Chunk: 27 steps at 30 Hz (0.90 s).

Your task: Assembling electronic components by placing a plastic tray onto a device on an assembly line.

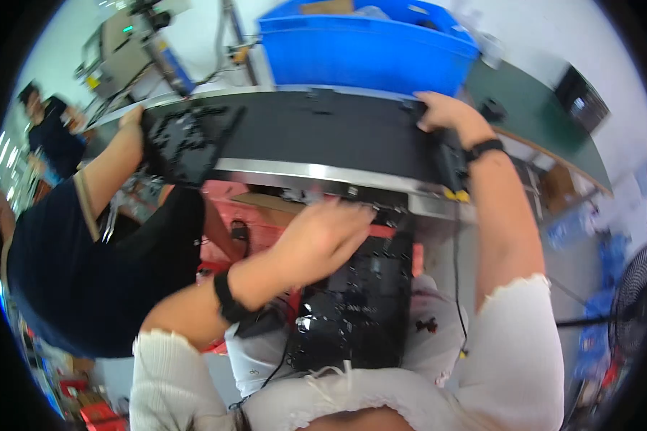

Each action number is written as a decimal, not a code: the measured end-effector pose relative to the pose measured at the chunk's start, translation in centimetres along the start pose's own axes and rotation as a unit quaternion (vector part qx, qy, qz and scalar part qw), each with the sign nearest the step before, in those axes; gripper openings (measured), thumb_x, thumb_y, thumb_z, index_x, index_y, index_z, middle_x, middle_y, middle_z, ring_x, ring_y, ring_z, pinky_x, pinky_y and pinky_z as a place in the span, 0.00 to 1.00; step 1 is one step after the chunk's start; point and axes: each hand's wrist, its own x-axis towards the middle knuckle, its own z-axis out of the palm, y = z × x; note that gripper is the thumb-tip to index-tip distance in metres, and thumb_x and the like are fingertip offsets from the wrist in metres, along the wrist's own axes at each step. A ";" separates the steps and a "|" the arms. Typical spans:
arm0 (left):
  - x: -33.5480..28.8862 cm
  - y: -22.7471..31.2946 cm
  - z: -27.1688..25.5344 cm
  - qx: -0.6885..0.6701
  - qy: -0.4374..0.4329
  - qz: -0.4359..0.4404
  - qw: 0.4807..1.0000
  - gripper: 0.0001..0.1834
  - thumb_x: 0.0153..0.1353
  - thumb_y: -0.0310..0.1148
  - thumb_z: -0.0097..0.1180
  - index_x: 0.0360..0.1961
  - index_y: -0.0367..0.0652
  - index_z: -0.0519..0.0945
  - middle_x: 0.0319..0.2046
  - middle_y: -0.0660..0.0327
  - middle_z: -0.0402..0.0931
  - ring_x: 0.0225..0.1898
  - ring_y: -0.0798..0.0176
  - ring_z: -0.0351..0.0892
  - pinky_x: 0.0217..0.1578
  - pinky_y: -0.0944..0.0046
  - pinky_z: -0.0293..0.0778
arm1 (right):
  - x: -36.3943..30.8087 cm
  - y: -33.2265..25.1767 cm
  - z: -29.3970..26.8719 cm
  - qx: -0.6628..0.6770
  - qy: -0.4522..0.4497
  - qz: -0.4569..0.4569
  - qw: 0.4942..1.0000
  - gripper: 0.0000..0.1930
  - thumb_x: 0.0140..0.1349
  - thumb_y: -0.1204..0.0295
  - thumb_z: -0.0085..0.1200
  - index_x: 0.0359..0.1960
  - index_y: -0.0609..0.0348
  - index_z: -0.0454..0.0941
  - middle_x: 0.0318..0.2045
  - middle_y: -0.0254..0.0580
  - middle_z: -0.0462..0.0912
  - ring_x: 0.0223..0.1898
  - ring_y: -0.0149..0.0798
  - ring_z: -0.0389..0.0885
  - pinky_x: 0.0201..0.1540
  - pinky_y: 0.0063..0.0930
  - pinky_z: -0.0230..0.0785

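Two bare hands are working apart, w/ your L hand [325,235] hovering over or touching the far part of a black panel [374,269] on your lap. Its fingers are bunching together, tips toward the R; they're blurring, so whether they're pinching anything you can't tell. Your R hand [446,115] is reaching to the far side of the dark belt [320,136], thumb standing off from the fingers, next to a small dark piece at the edge; whether it's gripping that, can't tell.

The panel is lying betw. your waist and the belt's metal rail [309,171], its long axis running away from you, far end leaning slightly R. Glossy, raised parts are facing up; which end is the front isn't showing.

Handling, by the look of it: prob. stiff, moderate wt., awkward for its length, slick on the shiny patches, w/ the raised parts maybe fragile. Best hold is likely both long side edges, approx. midway, palms clear of the face.

Farther out, a co-worker's hand [131,117] is resting by a second black panel [187,140] at the belt's L end, and a blue bin [366,54] is standing beyond the far edge.
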 end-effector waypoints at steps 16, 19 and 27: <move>16.3 -11.2 -1.1 0.222 -0.068 -0.134 0.963 0.31 0.53 0.57 0.54 0.52 0.47 0.75 0.50 0.44 0.70 0.55 0.42 0.66 0.54 0.47 0.63 | -26.7 -10.4 9.6 0.485 0.018 0.066 0.872 0.19 0.57 0.77 0.56 0.52 0.61 0.73 0.37 0.35 0.78 0.34 0.27 0.77 0.33 0.22 0.73; 13.3 -8.0 -1.6 0.225 -0.043 -0.084 0.970 0.33 0.54 0.59 0.52 0.47 0.38 0.76 0.43 0.44 0.73 0.47 0.41 0.71 0.50 0.49 0.67 | -29.5 -11.0 15.1 0.457 -0.165 0.091 0.869 0.21 0.58 0.75 0.55 0.55 0.57 0.70 0.43 0.39 0.76 0.37 0.29 0.77 0.36 0.23 0.71; -5.8 3.1 2.2 0.030 -0.019 0.045 0.998 0.37 0.47 0.43 0.65 0.56 0.36 0.68 0.51 0.49 0.64 0.54 0.46 0.64 0.56 0.53 0.61 | -33.8 -11.7 22.5 0.277 0.003 -0.098 0.956 0.26 0.52 0.78 0.55 0.56 0.48 0.71 0.35 0.45 0.73 0.36 0.47 0.69 0.43 0.35 0.64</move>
